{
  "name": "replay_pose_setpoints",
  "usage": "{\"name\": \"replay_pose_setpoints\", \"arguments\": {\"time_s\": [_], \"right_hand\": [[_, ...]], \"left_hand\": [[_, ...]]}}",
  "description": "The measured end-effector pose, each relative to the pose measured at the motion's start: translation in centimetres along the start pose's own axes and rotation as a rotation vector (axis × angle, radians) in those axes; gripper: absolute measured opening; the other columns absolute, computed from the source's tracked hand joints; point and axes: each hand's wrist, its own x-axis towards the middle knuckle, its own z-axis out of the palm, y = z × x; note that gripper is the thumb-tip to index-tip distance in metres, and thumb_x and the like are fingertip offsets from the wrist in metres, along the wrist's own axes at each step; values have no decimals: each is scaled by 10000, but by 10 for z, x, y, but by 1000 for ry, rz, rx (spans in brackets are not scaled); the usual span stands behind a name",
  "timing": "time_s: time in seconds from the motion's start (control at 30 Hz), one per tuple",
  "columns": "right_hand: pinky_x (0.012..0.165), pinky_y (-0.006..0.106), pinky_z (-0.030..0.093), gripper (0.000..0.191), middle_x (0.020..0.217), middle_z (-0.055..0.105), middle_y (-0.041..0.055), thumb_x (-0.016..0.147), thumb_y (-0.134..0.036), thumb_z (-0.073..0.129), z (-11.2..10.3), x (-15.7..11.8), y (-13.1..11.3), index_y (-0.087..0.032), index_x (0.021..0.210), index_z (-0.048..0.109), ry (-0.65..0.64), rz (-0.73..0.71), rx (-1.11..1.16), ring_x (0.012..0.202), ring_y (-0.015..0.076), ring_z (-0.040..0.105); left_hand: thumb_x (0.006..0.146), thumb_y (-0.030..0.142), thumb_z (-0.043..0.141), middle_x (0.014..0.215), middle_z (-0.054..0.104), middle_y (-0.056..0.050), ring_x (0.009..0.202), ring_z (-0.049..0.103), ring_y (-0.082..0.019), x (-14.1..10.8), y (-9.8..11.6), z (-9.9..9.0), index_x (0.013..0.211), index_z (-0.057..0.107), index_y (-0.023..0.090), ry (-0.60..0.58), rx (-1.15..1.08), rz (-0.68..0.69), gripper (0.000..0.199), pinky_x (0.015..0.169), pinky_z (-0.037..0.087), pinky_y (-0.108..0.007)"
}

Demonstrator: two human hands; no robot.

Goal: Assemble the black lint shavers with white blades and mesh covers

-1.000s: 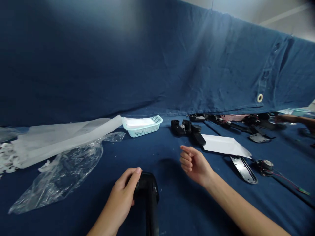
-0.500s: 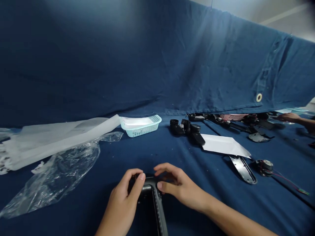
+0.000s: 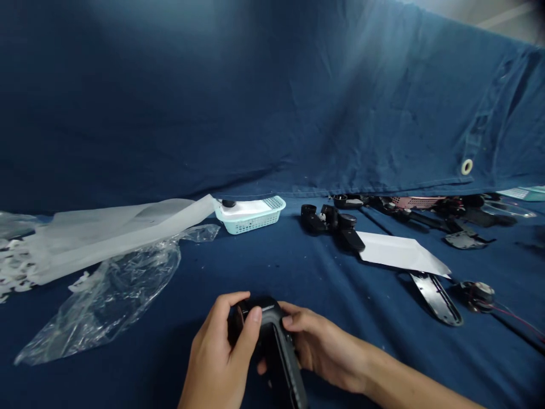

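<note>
Your left hand (image 3: 219, 355) and right hand (image 3: 336, 352) have their fingers closed around the black part (image 3: 284, 363), low before you over the blue cloth (image 3: 255, 270); with a silvery shell (image 3: 438, 300) lying separate, work looks unfinished, though how far along is unclear, and no writing is legible.

There are two hands (image 3: 219, 352) (image 3: 326, 346), two light-blue baskets (image 3: 253, 222) (image 3: 534, 195), one pink basket (image 3: 415, 202) and one pale ring (image 3: 467, 167).

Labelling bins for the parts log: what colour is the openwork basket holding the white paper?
Light aqua blue basket; shows best in the current head view.
</note>
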Motion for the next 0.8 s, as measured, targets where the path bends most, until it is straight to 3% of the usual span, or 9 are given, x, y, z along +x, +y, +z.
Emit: {"name": "replay_pose_setpoints", "arguments": {"time_s": [0.2,0.43,0.53,0.63,0.7,0.8], "right_hand": [[744,319,472,321,942,658,59,820,-270,520,-3,3,0,-170,1103,632,-9,2,-49,747,178,674],[763,326,494,354,1007,680,91,824,-255,503,-9,4,1,-159,1146,615,-39,17,-74,798,198,702],[718,306,507,347,997,681,83,853,-272,528,-9,7,0,-170,1178,593,6,-9,-104,796,201,709],[716,324,523,355,964,675,70,853,-284,602,-5,9,-4,-180,1190,555,105,-103,-115,797,207,705],[756,368,536,355,957,660,48,858,-304,638,-2,11,-6,-204,1181,530,177,-199,-114,800,196,690],[833,392,527,377,996,632,15,879,-363,655,2,14,-5,-268,1203,489,283,-351,-129,870,178,660]], "left_hand": [[894,589,452,794,678,-25,691,671,-223,-2,2,2,1066,550,243,-20,-9,-4,399,675,549,-386],[879,627,439,926,677,-70,785,677,-245,3,5,2,1079,543,222,-92,-112,-100,464,714,541,-410],[874,652,436,1032,653,-93,747,662,-211,8,3,4,1144,520,211,-146,-288,-182,524,623,537,-346],[863,652,480,1246,573,-139,748,645,-173,10,3,7,1347,386,204,-164,-547,-240,666,593,528,-302],[853,613,547,1366,500,-161,854,652,-180,8,4,9,1448,265,207,-195,-710,-260,774,670,544,-305],[824,524,649,1444,446,-163,1086,611,-253,3,8,8,1474,294,213,-388,-846,-282,804,780,555,-339]]}}
